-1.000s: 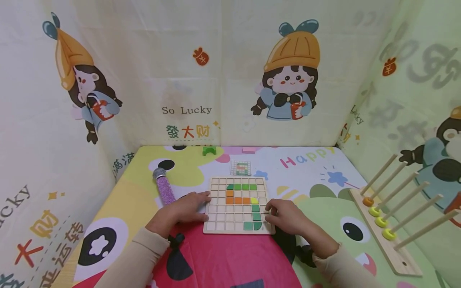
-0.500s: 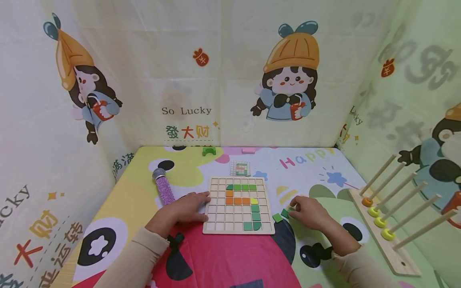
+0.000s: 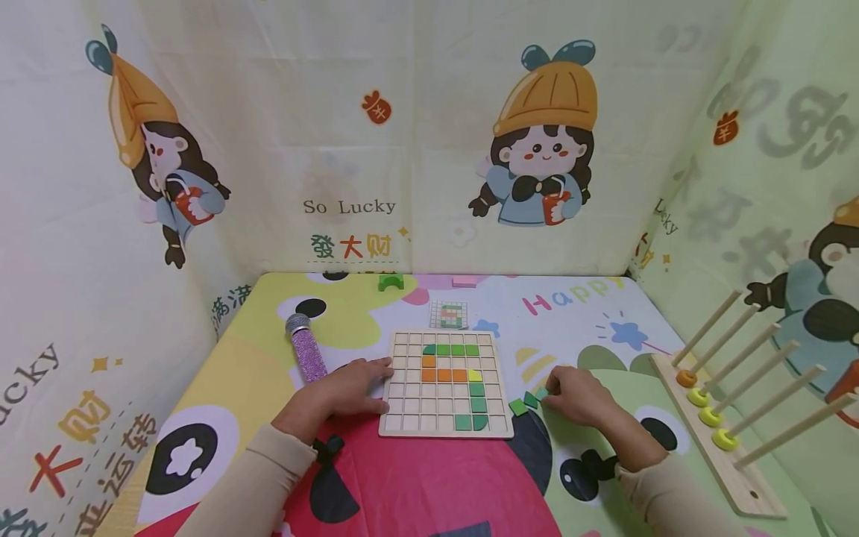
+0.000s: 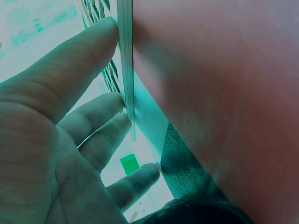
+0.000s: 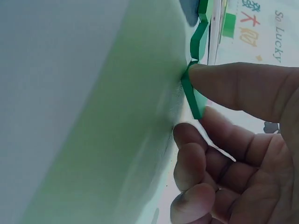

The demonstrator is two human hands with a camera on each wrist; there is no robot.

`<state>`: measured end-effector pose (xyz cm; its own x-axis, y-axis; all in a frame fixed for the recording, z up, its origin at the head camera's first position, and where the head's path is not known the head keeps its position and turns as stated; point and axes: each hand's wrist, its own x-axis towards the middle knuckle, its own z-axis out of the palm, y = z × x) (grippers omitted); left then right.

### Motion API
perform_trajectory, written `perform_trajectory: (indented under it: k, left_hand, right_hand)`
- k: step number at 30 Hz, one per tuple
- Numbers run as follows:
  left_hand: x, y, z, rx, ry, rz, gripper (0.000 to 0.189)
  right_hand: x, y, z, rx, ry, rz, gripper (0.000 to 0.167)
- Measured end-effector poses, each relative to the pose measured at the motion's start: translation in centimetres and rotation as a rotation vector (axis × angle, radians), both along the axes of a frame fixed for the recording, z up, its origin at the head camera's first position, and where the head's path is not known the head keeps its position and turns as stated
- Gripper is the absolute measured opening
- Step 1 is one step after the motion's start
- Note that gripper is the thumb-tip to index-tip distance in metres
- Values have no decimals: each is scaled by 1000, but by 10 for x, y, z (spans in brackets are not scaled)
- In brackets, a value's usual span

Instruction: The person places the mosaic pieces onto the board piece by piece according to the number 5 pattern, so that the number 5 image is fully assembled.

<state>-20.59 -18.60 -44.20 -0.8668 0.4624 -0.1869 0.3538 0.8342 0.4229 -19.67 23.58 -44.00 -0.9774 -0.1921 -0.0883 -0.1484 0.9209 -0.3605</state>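
Note:
A wooden grid board lies on the table with green, orange and yellow tiles in some squares. My left hand rests along the board's left edge, its fingers extended against the rim in the left wrist view. To the right of the board, my right hand pinches a green tile between thumb and forefinger, low at the tabletop. Its other fingers are curled in the right wrist view. Two more green tiles, the nearer one and the farther one, lie in a row between that hand and the board.
A pattern card lies behind the board. A purple glittery microphone lies on the left. Farther back are a green arch block and a pink block. At right stands a wooden peg rack with several rings.
My right hand has moved from the board's right edge to the loose green tiles on the right, uncovering them, and now pinches the outermost. My left hand has stayed put.

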Motion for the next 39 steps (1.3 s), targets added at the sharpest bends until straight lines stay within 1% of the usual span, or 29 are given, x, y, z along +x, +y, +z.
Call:
perform_trajectory:
  k: [8,14,18,20,23,27,30,32,39]
  left_hand:
    - [-1,-1,0,6,-10,14,69]
    - [-1,-1,-1,14,-12,14,68]
    - [-1,-1,-2,9,-11,9,68]
    - [-1,-1,-2,4,-13,14,69]
    - [0,-1,-2,-1,-16,23,70]
    - [0,-2,-2,-3,3,-4,67]
    - [0,-2,-2,-7,21,-30,65]
    - [-1,-1,-3,-9,24,-32,65]
    - [-2,-2,-4,-2,27,-35,65]
  right_hand:
    - [-3,-3,-4,-58,52,17,20]
    - [-5,-6,-7,-98,54,29,16]
    - [-5,-11,-6,-118,78,30,13]
    - [-4,-16,-5,-150,90,34,12]
    - [-2,-27,-3,-204,77,40,10]
    - [1,-43,-2,-275,11,49,9]
    - [4,-55,-1,-319,-22,85,8]
    - [4,-63,0,-331,-24,123,7]
    - [6,-88,0,-330,-18,269,6]
